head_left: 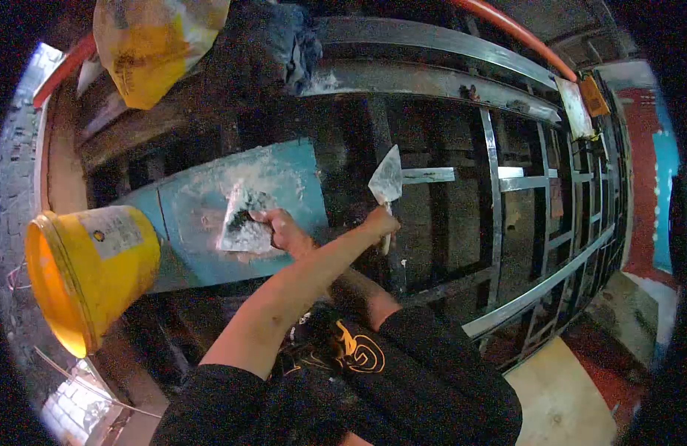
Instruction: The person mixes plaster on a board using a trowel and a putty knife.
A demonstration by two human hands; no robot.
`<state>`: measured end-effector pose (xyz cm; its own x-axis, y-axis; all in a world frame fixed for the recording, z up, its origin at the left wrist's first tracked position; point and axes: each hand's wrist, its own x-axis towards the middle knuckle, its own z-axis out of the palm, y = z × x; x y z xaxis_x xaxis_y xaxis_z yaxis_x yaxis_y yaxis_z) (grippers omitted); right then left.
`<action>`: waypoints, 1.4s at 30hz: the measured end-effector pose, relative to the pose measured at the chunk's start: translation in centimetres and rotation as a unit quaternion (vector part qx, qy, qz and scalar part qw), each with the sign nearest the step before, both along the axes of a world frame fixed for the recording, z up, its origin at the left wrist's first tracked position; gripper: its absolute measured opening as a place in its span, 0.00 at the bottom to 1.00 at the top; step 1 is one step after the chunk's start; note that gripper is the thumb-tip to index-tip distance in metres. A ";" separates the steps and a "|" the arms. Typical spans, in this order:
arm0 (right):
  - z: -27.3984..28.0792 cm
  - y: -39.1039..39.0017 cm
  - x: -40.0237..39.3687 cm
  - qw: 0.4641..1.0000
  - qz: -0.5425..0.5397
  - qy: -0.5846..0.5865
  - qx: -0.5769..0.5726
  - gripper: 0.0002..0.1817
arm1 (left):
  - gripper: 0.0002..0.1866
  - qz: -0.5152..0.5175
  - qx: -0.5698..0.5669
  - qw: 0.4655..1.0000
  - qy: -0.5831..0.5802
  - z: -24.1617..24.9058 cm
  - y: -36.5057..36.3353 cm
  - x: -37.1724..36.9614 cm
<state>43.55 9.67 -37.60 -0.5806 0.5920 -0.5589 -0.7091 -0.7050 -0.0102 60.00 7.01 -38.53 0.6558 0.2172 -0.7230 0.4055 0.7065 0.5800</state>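
Note:
My forearms cross in front of me. My left hand [381,222] reaches over to the right, its fingers wrapped round the handle of a pointed trowel [388,177], with the whitish blade pointing up. Beneath that arm, my right hand [285,231] reaches left and grips a broad putty knife [241,236]. Its wide blade is coated in pale plaster and overlaps a blue board [295,175]. White smears of plaster mark the board's face, mostly around and above the blade. The putty knife's handle is largely hidden by my fingers.
A yellow bucket [124,275] lies tilted at the left, mouth facing left. A yellow-and-white bag [161,48] and dark crumpled cloth [295,44] are at the top. Metal framing [494,193] spans the right; an orange pipe [518,33] crosses the upper right.

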 end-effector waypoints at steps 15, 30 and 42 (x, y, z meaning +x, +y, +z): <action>-2.1 -2.8 0.3 0.994 0.012 -0.006 0.112 0.15 | 0.17 0.305 -0.326 0.682 -0.579 18.6 1.2 -29.6; 4.9 -2.4 3.8 0.404 -0.024 -0.714 0.571 0.25 | 0.12 0.361 0.095 0.926 0.051 15.9 -7.6 -37.8; 11.4 -1.9 -3.1 0.417 -0.035 -0.565 0.711 0.21 | 0.13 0.417 0.052 0.907 -0.040 16.4 -7.4 -37.4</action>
<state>40.40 7.73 -26.21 -0.3762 0.7846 0.4928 0.2956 0.6057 -0.7388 22.64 -0.36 -22.16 0.2817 0.7265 -0.6268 -0.2908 0.6872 0.6658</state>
